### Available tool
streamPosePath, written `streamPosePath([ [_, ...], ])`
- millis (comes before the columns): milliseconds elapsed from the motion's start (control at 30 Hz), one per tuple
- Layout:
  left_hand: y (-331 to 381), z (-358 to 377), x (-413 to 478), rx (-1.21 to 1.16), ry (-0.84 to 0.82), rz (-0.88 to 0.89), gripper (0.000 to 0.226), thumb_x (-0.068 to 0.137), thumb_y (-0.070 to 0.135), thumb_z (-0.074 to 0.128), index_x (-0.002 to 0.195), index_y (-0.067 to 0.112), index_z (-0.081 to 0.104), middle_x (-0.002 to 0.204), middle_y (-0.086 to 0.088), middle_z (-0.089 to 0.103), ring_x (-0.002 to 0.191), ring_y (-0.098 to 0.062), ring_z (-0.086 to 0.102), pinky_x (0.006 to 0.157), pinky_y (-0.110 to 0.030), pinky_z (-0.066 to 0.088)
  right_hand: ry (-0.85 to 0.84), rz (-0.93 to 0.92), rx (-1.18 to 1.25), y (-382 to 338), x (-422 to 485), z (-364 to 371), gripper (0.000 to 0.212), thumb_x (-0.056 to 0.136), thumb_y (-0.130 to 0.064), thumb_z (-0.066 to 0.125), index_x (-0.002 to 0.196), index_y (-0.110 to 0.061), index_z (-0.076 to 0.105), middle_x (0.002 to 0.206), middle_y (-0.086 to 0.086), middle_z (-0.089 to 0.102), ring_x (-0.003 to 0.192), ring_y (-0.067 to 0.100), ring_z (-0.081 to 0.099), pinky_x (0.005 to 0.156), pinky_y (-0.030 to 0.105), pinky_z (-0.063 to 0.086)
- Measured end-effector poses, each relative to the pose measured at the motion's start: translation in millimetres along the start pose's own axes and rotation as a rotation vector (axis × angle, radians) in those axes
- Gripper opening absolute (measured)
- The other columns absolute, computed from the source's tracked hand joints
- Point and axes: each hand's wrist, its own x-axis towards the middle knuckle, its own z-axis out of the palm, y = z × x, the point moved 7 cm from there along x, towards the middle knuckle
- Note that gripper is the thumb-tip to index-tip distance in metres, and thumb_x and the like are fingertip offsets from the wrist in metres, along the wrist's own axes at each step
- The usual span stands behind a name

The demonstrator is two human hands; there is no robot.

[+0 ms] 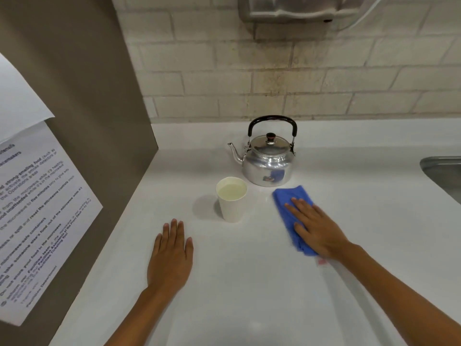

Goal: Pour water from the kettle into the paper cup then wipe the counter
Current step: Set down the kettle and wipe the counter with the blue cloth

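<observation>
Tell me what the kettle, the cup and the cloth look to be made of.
Kettle: polished metal, probably aluminium or steel, since it mirrors the blue cloth; the handle looks like black plastic.
Cup: matte off-white paper, judging by its thin rolled rim.
Cloth: soft blue fabric, possibly microfibre, bunched in folds under the right hand.

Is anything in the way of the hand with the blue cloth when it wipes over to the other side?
Yes. The paper cup, filled with water, stands on the counter left of the blue cloth under the right hand. The kettle stands behind. Nearer the person, only the flat left hand lies that way.
</observation>
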Motion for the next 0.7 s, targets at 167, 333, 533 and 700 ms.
streamPosePath([
  [167, 1.0, -0.4, -0.3, 0.010, -0.007, 0.000, 0.054, 0.098, 0.033, 0.012, 0.145, 0.011, -0.003, 0.157, -0.005, -0.004, 0.144, -0.019, -0.006, 0.117, -0.032, -0.003, 0.024, 0.249, -0.052, -6.2, -16.3, -4.5, 0.054, 0.099, -0.031, 0.022, 0.145, -0.020, -0.002, 0.158, 0.005, -0.002, 0.145, 0.021, -0.004, 0.118, 0.037, 0.000],
  [333, 0.5, 0.2, 0.3, 0.019, 0.001, 0.010, 0.055, 0.098, 0.033, 0.013, 0.145, 0.010, -0.001, 0.157, -0.007, -0.001, 0.145, -0.020, -0.003, 0.118, -0.033, 0.000, 0.025, -0.026, 0.016, -98.7, -57.4, 17.8, 0.056, 0.091, -0.045, 0.007, 0.142, -0.028, -0.009, 0.153, -0.007, -0.010, 0.141, 0.020, -0.015, 0.111, 0.027, -0.020],
  [533, -0.3, -0.9, -0.7, -0.006, -0.012, -0.002, 0.055, 0.098, 0.036, 0.013, 0.145, 0.012, -0.002, 0.158, -0.005, -0.002, 0.145, -0.018, -0.004, 0.117, -0.032, -0.002, 0.012, 0.222, 0.014, -43.7, -71.2, -3.3, 0.058, 0.098, -0.039, 0.023, 0.138, -0.027, -0.017, 0.156, -0.002, -0.012, 0.143, 0.013, -0.013, 0.118, 0.031, -0.004],
  [700, -5.4, 1.8, 2.1, -0.087, -0.099, -0.003, 0.055, 0.099, 0.035, 0.015, 0.145, 0.012, -0.005, 0.157, -0.005, -0.006, 0.144, -0.017, -0.008, 0.116, -0.031, -0.006, -0.006, 0.206, 0.016, -114.6, -79.1, 7.7, 0.066, 0.082, -0.051, -0.003, 0.141, -0.023, -0.012, 0.154, 0.002, -0.009, 0.144, 0.026, -0.008, 0.114, 0.031, -0.015],
])
